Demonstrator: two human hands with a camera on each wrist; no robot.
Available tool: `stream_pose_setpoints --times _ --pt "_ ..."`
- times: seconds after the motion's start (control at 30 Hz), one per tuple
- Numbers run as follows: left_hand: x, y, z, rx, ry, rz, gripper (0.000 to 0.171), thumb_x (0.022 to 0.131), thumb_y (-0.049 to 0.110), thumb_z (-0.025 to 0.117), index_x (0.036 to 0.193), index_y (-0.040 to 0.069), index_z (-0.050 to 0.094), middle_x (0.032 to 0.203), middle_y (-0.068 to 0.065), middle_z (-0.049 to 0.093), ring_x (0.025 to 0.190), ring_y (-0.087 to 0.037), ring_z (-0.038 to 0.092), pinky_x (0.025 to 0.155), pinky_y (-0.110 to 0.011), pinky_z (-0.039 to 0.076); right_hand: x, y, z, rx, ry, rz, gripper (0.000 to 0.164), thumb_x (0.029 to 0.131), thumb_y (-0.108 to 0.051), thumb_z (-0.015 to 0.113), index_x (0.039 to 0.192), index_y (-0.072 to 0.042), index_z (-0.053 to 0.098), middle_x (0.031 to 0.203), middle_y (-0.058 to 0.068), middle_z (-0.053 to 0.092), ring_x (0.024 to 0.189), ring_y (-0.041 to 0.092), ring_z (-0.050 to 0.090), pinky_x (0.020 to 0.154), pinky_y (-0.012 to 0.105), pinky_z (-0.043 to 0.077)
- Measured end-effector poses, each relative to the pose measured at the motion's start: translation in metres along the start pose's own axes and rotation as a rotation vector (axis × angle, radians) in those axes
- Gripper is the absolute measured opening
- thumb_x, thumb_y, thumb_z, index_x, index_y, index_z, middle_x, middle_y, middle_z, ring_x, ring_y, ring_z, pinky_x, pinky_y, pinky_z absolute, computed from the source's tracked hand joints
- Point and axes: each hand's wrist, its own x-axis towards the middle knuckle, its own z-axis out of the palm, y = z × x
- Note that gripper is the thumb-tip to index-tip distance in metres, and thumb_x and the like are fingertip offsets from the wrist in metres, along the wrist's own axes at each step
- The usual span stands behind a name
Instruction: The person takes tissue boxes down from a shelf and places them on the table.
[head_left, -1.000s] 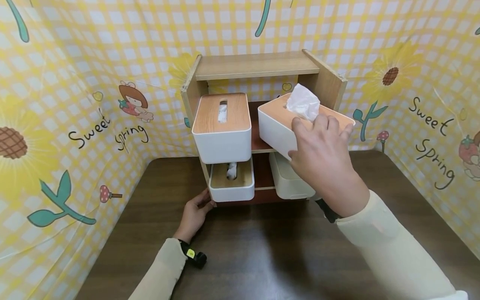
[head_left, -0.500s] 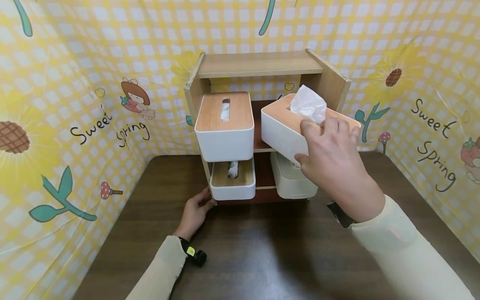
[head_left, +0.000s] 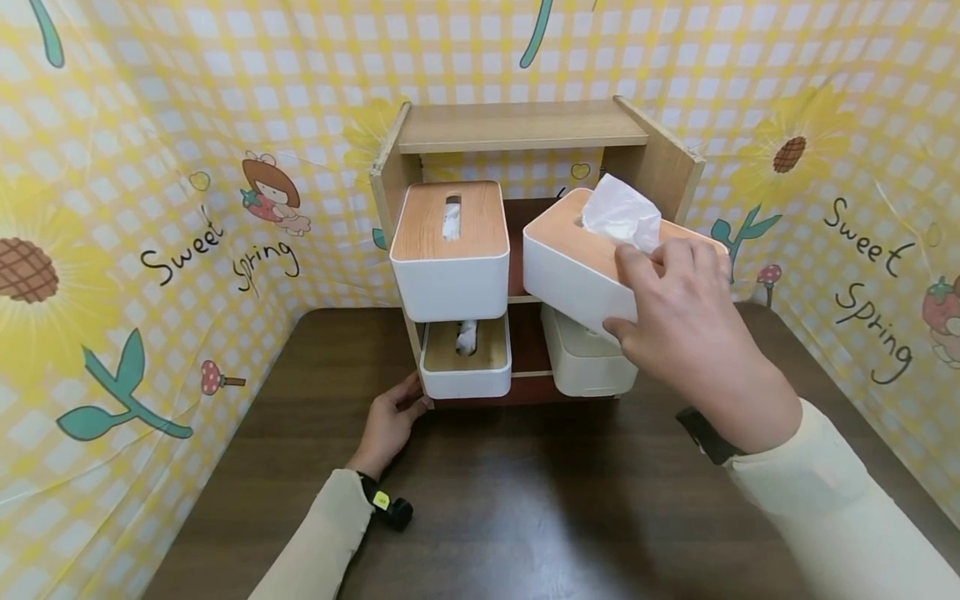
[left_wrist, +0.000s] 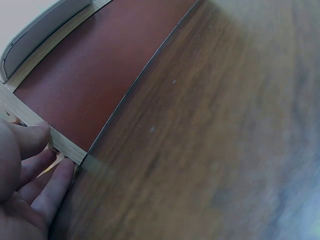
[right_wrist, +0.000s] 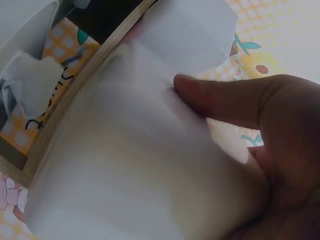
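Note:
My right hand [head_left: 693,312] grips the right end of a white tissue box [head_left: 573,271] with a wood-look lid and a tissue [head_left: 621,213] sticking out. This box stands askew at the upper right of a small wooden shelf [head_left: 525,125], its near end jutting forward over a cream box [head_left: 592,362] below. In the right wrist view the thumb [right_wrist: 220,100] presses the box's white side. My left hand [head_left: 386,425] holds the shelf's lower left front corner. The left wrist view has its thumb and fingers about the side panel's edge [left_wrist: 65,145].
Another wood-lidded tissue box [head_left: 450,287] sits upper left on the shelf, protruding forward. Under it is a white tissue box [head_left: 465,383] with a slotted wooden top. The shelf stands on a dark wooden table [head_left: 510,500], before a yellow checked cloth [head_left: 495,50].
My right hand has shifted right along the tissue box, whose near end has swung slightly right. The left hand stays at the shelf's corner.

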Motion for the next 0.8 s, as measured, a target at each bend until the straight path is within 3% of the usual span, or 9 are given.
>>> stream_pose_setpoints --times 0.27,0.5,0.8 --pt "0.001 -0.001 0.000 0.010 0.006 -0.012 0.049 0.094 0.012 0.067 0.141 0.009 0.052 0.128 -0.008 0.062 0.115 -0.020 0.058 0.090 -0.037 0.048 -0.002 0.007 -0.005 0.015 -0.036 -0.020 0.056 0.061 -0.012 0.089 0.102 0.001 0.053 0.082 0.019 0.043 0.092 0.047 0.042 0.093 0.059 0.026" --pt "0.002 0.000 0.000 0.020 0.007 -0.014 0.050 0.093 0.011 0.067 0.141 0.010 0.052 0.126 -0.007 0.063 0.115 -0.020 0.058 0.090 -0.039 0.048 -0.004 0.011 -0.012 0.022 -0.080 0.000 0.067 0.057 -0.014 0.092 0.111 0.008 0.058 0.088 0.022 0.047 0.102 0.051 0.041 0.101 0.055 0.023" --pt "0.001 0.001 -0.001 0.015 -0.001 -0.012 0.050 0.093 0.011 0.067 0.141 0.009 0.052 0.126 -0.008 0.063 0.114 -0.020 0.058 0.088 -0.037 0.050 -0.012 0.012 -0.018 -0.010 -0.086 0.003 0.061 0.056 -0.009 0.088 0.102 0.009 0.053 0.089 0.025 0.047 0.099 0.051 0.040 0.089 0.060 0.029"
